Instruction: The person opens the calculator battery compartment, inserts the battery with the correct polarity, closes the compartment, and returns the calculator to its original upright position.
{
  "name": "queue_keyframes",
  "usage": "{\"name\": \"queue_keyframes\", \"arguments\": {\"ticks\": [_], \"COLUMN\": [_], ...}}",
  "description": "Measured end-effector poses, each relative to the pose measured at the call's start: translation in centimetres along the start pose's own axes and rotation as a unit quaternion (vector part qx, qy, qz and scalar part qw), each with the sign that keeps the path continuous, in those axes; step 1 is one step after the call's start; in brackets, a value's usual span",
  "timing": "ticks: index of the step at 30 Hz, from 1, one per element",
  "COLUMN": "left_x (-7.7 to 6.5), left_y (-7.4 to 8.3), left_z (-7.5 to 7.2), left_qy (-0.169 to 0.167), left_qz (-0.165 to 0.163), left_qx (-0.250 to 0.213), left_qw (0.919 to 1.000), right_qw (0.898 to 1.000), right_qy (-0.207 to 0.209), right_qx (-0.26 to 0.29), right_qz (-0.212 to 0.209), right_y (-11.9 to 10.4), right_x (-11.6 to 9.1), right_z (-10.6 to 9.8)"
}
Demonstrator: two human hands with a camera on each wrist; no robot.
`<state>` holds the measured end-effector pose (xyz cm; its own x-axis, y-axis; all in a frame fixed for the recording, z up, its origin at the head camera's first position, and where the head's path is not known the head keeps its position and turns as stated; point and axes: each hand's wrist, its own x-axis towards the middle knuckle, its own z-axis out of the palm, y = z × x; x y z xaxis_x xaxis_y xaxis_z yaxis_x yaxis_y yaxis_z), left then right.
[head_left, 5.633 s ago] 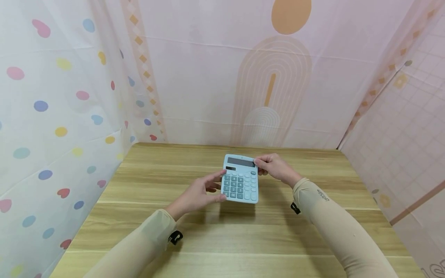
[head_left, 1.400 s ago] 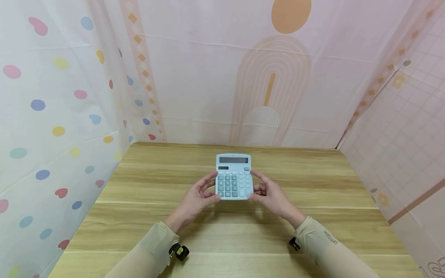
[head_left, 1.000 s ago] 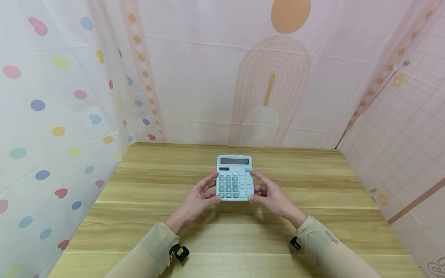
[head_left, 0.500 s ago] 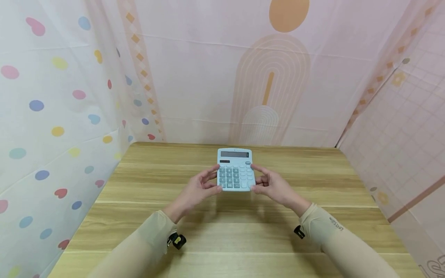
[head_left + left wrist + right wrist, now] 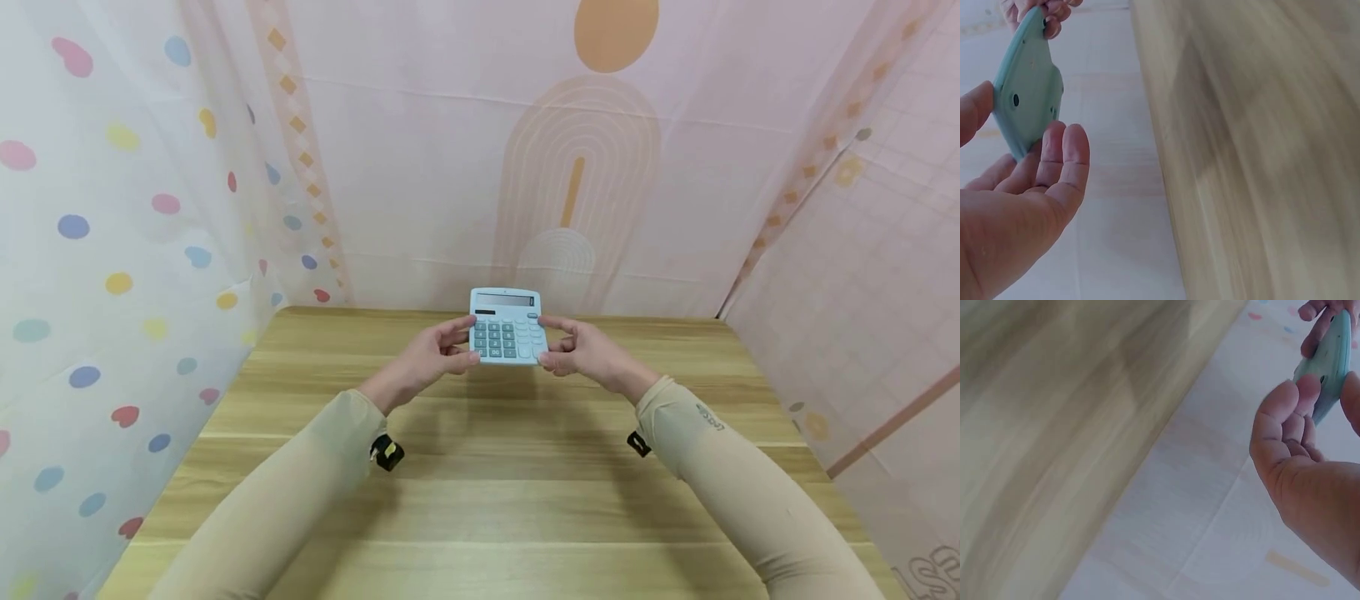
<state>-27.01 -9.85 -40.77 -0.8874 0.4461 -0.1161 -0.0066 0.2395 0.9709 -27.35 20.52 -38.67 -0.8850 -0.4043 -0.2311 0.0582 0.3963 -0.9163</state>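
Note:
A light blue calculator [image 5: 508,335] with grey number keys and a dark display is held up over the far part of the table, its face toward the head camera. My left hand [image 5: 431,357] pinches its left edge between thumb and fingers. On the opposite edge my right hand [image 5: 588,354] grips it the same way. In the left wrist view the plain back of the calculator [image 5: 1032,87] shows, with small dark holes in it. The right wrist view catches a narrow slice of the calculator [image 5: 1330,362] beyond my curled fingers.
Below lies a wood-grain table [image 5: 480,500], with shadows of the arms on it. Patterned cloth [image 5: 420,167] hangs behind its far edge, and more cloth closes in both sides. A small black device [image 5: 387,452] is strapped at the left wrist.
Both hands have raised the calculator and carried it away toward the far edge. Several seconds ago it was tilted, with my right hand at its upper corner; now both hands hold its lower sides.

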Motion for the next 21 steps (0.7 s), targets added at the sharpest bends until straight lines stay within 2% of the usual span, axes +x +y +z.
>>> {"name": "queue_keyframes", "arguments": {"ticks": [6,13,21], "left_x": [2.2,4.7,6.4], "left_y": [0.3,-0.1,-1.4], "left_z": [-0.6,-0.7,-0.1], "left_qy": [-0.012,-0.008,0.003], "left_qz": [-0.023,-0.048,-0.057], "left_qx": [0.025,0.02,0.017], "left_qw": [0.9993,0.9986,0.9982], "right_qw": [0.999,0.997,0.996], "right_qy": [0.001,0.003,0.004], "right_qx": [-0.023,-0.057,-0.075], "right_qz": [0.032,0.042,0.048], "right_y": [-0.6,-0.2,0.9], "right_x": [1.5,3.3,5.1], "right_z": [-1.0,-1.4,-1.0]}}
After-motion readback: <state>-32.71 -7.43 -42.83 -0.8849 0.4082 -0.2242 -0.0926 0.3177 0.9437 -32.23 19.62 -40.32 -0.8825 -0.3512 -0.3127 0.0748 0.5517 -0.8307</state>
